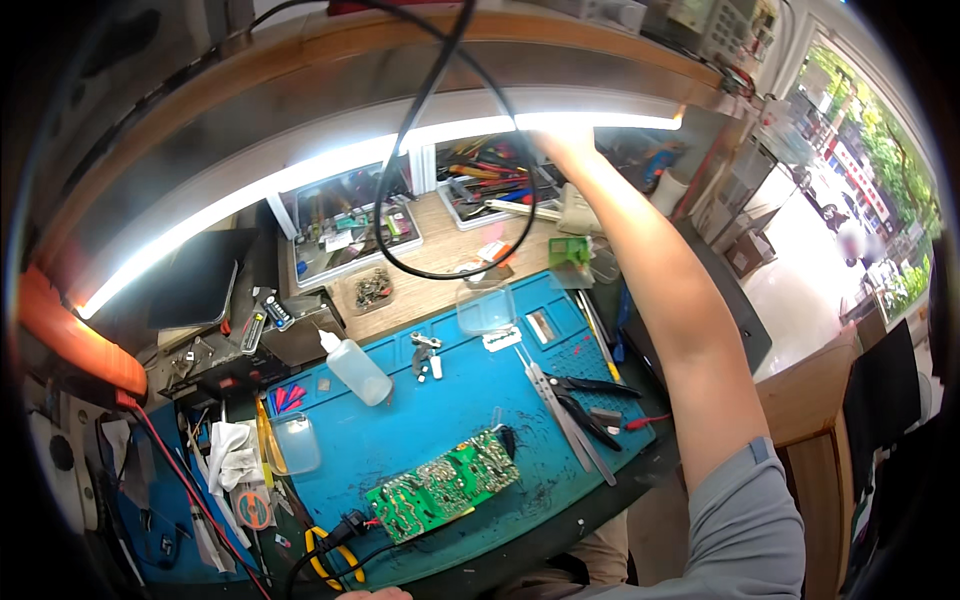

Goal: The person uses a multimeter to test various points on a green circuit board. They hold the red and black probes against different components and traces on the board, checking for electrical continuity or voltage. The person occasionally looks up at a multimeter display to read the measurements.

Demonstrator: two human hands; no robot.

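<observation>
- Black cable loops closest to the lens, cutting across the workbench.
- Glare from the lit lamp tube swallows the fingers of my right hand; whether they grasp anything, I cannot tell.
- Just a sliver of my left hand shows at the lower edge, its hold equally impossible to make out.
- Right arm reaches up and forward, elbow nearly straight, grey sleeve ending above it.
- Yellow-handled pliers lie near my left hand.
- Green circuit board, soldered face up, rests on the blue mat, just ahead of my left hand.
- Metal tweezers lie to its right.
- Markings on an orange round label, far left, and on a red sign outdoors are too small to read.
</observation>
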